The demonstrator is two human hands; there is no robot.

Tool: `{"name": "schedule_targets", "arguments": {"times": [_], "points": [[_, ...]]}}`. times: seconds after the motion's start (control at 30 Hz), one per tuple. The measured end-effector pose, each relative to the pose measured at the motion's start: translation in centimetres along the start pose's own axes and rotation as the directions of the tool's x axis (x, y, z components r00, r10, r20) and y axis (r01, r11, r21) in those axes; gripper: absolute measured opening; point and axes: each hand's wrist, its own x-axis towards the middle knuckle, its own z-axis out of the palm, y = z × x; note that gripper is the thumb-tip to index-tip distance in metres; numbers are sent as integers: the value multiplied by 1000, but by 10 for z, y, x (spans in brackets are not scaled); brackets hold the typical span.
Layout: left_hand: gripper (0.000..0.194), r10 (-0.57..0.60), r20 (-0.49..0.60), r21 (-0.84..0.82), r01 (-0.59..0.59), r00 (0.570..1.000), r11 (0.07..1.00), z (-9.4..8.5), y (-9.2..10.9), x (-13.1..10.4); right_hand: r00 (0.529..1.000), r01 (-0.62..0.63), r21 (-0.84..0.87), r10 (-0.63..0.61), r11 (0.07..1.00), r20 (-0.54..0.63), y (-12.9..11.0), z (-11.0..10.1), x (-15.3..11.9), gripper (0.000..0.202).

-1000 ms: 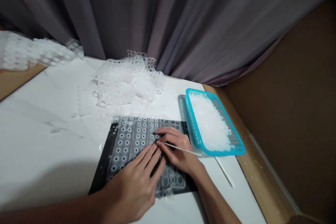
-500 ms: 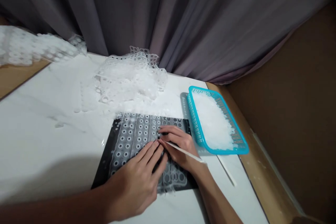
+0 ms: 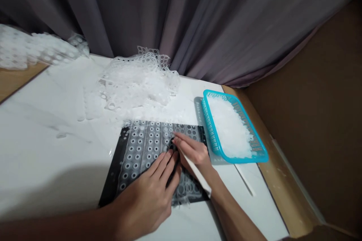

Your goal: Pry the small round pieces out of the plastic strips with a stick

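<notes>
A translucent plastic sheet (image 3: 143, 141) with rows of rings lies on a black board (image 3: 111, 180). On the sheet's lower middle rests my left hand (image 3: 151, 188), open, with its fingers stretched out and pressed down. My right hand (image 3: 195, 154) pinches a slim white stick (image 3: 198, 175) like a pen, just right of the left fingertips. The stick's lower end is hidden by the fingers near the rings; its other end points back toward my wrist. The sheet's right-hand columns show dark open circles.
A blue basket (image 3: 217, 147) of small white pieces stands to the right, and another white strip (image 3: 245, 180) lies below it. A heap of punched plastic netting (image 3: 138, 79) is behind the board. More ringed sheets (image 3: 36, 47) lie far left, by a grey curtain (image 3: 135, 11).
My right hand has shifted slightly and its fingers have drawn in tighter. The stick now slants more steeply, its back end lower and nearer me. My left hand stays almost in place.
</notes>
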Motion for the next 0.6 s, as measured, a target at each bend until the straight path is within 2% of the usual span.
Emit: {"name": "schedule_targets", "arguments": {"times": [0.1, 0.17, 0.23, 0.3, 0.37, 0.43, 0.47, 0.53, 0.6], "points": [[72, -9, -13, -7, 9, 1000, 1000, 0, -2, -1, 982, -130, 39, 134, 991, -134, -4, -1, 6, 22], [71, -17, -37, -25, 16, 999, 1000, -1, -5, -1, 967, -130, -18, 123, 991, -223, -7, -13, 10, 20], [70, -18, -51, -40, 16, 999, 999, -1, -7, -1, 939, -154, -136, 103, 979, -328, -8, -35, 12, 18], [70, -23, -53, -40, 21, 998, 999, -2, -9, -1, 889, -275, -272, 136, 922, -438, -4, -64, 14, 12], [72, -44, -55, -31, 43, 997, 999, -4, -10, -1, 847, -414, -382, 195, 826, -495, 2, -91, 16, 5], [73, -72, -47, -21, 71, 996, 997, -4, -9, -1, 838, -459, -404, 235, 791, -493, 4, -109, 20, 10], [74, -80, -41, -16, 80, 996, 997, -4, -8, -1, 846, -446, -373, 247, 814, -473, 3, -112, 23, 11], [73, -91, -32, -9, 91, 995, 996, -3, -7, -1, 886, -376, -227, 276, 898, -372, -4, -106, 29, 8], [71, -96, -35, -11, 96, 995, 995, -1, -6, -2, 933, -313, -5, 307, 950, -189, -12, -89, 36, 5]]}}
